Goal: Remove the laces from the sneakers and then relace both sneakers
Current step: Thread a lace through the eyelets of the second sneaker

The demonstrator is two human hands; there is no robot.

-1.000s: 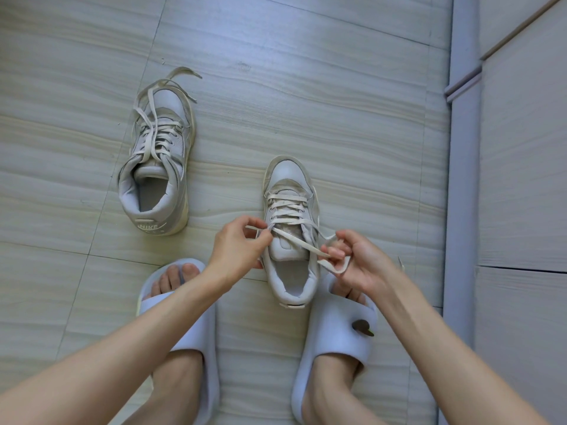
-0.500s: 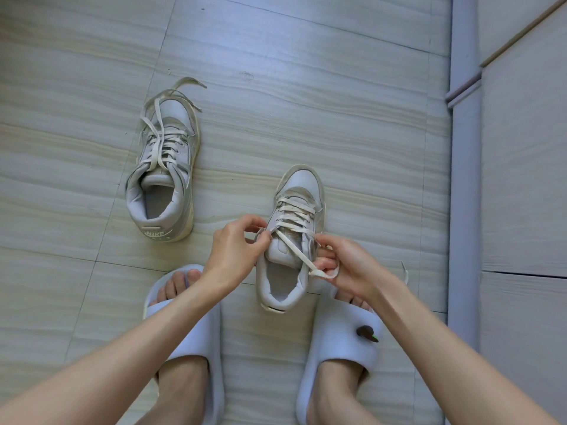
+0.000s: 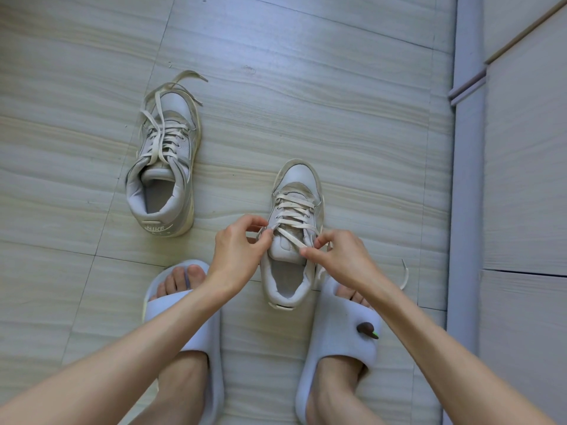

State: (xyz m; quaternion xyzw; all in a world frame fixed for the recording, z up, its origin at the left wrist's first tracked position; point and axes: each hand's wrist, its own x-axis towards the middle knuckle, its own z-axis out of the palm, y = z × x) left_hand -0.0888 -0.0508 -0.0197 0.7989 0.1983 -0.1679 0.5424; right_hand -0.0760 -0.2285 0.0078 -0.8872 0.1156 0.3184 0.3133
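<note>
Near sneaker: a pale grey leather low-top sneaker [image 3: 296, 222] stands on the floor between the person's feet, toe pointing away, heel by the right slipper.
Its lace: a flat cream lace [image 3: 293, 210] is threaded through the eyelets in crossing rows; one loose end [image 3: 405, 276] trails on the floor to the right.
Left hand: the left hand [image 3: 237, 253] has its fingers curled, pinching a lace strand at the sneaker's left collar.
Right hand: the right hand [image 3: 340, 256] pinches the lace strand that runs diagonally over the tongue, fingers narrow round it.
Far sneaker: a matching grey sneaker with a branded heel tab [image 3: 164, 170] sits well apart, up and left, its cream lace [image 3: 162, 130] loose and spilling past the toe.
Feet: white foam slide slippers, left [image 3: 187, 326] and right [image 3: 340, 329], the right bearing a small brown charm [image 3: 365, 329].
Floor: pale wood-grain tile floor [image 3: 306, 87].
</note>
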